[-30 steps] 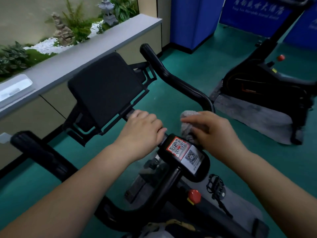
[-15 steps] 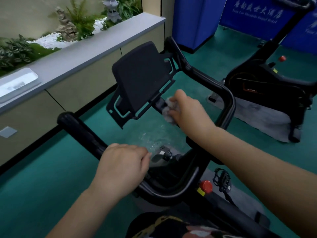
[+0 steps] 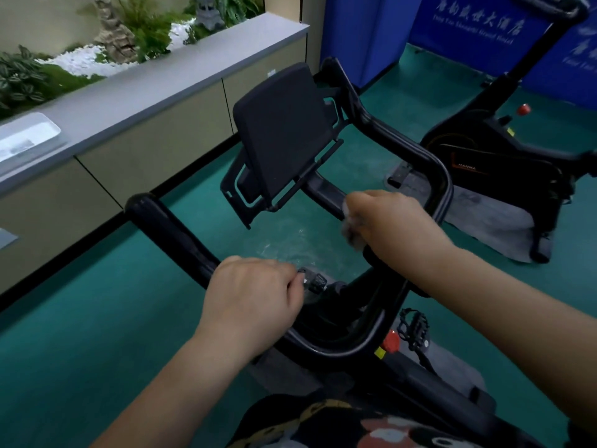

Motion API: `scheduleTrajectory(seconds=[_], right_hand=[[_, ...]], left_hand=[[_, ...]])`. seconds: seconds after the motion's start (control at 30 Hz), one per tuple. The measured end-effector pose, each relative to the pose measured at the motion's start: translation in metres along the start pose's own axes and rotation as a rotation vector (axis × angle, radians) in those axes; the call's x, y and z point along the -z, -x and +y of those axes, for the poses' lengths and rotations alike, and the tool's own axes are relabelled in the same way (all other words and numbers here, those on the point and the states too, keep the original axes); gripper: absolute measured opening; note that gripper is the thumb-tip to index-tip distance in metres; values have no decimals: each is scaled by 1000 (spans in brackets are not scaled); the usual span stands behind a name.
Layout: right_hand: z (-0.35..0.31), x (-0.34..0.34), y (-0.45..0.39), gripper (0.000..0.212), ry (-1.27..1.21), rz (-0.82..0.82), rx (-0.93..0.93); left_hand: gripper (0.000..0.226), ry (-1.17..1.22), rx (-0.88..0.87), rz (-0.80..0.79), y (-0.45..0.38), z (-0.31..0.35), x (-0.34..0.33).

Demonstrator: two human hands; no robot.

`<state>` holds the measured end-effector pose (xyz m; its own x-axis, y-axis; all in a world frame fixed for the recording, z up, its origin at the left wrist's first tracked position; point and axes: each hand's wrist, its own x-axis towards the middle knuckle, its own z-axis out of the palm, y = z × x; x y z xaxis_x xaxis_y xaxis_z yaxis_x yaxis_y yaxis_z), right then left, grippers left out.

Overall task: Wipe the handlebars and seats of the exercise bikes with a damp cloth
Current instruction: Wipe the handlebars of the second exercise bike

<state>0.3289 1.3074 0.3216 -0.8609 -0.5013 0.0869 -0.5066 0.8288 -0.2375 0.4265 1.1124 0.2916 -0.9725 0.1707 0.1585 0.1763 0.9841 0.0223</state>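
Note:
A black exercise bike's handlebar [image 3: 168,227] loops in front of me, with a black tablet holder [image 3: 284,134] mounted above its centre bar. My left hand [image 3: 252,302] grips the left side of the handlebar near the lower bend. My right hand [image 3: 391,227] holds a pale grey cloth [image 3: 350,226] against the centre bar, just right of the holder. Only a small edge of the cloth shows under my fingers. No seat is in view.
A second black bike [image 3: 491,163] stands on a grey mat [image 3: 504,221] at right. A grey ledge [image 3: 145,92] with plants runs along the left. Blue panels [image 3: 468,43] stand at the back. A red knob [image 3: 391,344] and pedal [image 3: 413,328] sit below the handlebar.
My left hand left the centre bar and took the left side of the handlebar. My right hand with the cloth moved along the centre bar, then slid back toward me; the view shifted.

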Motion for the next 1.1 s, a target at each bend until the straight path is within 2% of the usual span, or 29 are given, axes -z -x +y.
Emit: scheduleTrajectory(seconds=[0.1,0.23,0.33,0.4,0.47,0.57,0.63,0.7,0.83,0.97,1.03,1.1], right_hand=[[-27,-11,-36,18,-87,115,-89],[-33,-27,-48,31,-79,205,-70],[-20,-27,-8,19,-69,139,134],[-6,-23,25,22,-8,72,210],[1,-15,55,24,-60,76,183],[0,-14,94,18,-187,191,91],[-4,-22,114,28,-317,237,-29],[-14,-27,125,29,-403,285,-84],[-51,-34,127,14,-491,241,66],[-49,-32,129,22,-511,134,161],[-36,-30,137,26,-447,136,193],[-26,-27,147,21,-425,186,172]], left_hand=[[40,-5,-6,7,-1,-1,0],[42,1,3,2,0,-1,0],[43,10,4,1,0,-2,0],[45,29,-5,0,0,-1,1],[45,40,-11,6,1,0,3],[46,44,-14,-12,2,-1,4],[46,46,-16,-15,4,-1,5],[46,46,-16,-11,5,0,7],[46,23,-21,-50,2,2,9],[31,87,29,-134,-4,6,15],[18,180,31,-127,-8,13,22],[14,258,-2,-120,-12,25,27]])
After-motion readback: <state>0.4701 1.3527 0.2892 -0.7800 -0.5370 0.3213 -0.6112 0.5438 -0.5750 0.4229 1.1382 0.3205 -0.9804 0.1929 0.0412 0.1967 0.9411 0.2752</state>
